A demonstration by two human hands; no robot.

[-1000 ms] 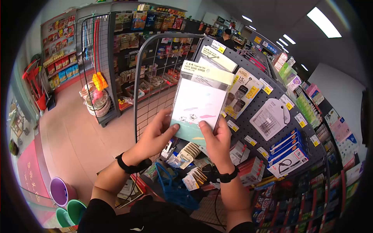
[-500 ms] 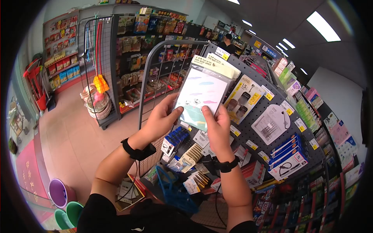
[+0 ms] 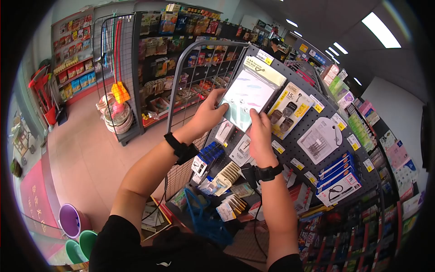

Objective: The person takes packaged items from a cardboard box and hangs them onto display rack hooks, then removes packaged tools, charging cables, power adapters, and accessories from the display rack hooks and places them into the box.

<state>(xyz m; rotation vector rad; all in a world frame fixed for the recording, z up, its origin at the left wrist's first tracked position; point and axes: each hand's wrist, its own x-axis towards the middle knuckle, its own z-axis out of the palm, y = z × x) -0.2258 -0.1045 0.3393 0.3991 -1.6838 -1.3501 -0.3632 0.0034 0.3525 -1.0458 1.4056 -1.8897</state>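
Mint-and-white packet [image 3: 247,99] in front of the upper end of the pegboard [image 3: 292,152], just beside the yellow carded pack [image 3: 290,108]: hold square. With a closed grip of left hand [image 3: 210,112] and right hand [image 3: 260,136] on its lower part, thumbs [image 3: 254,118] across the front, press lightly to avoid bending the corners. Hard to judge any contact with the pegboard.

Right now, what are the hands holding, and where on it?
The left hand and right hand hold a flat, clear-wrapped packet by the lower part of its two sides.
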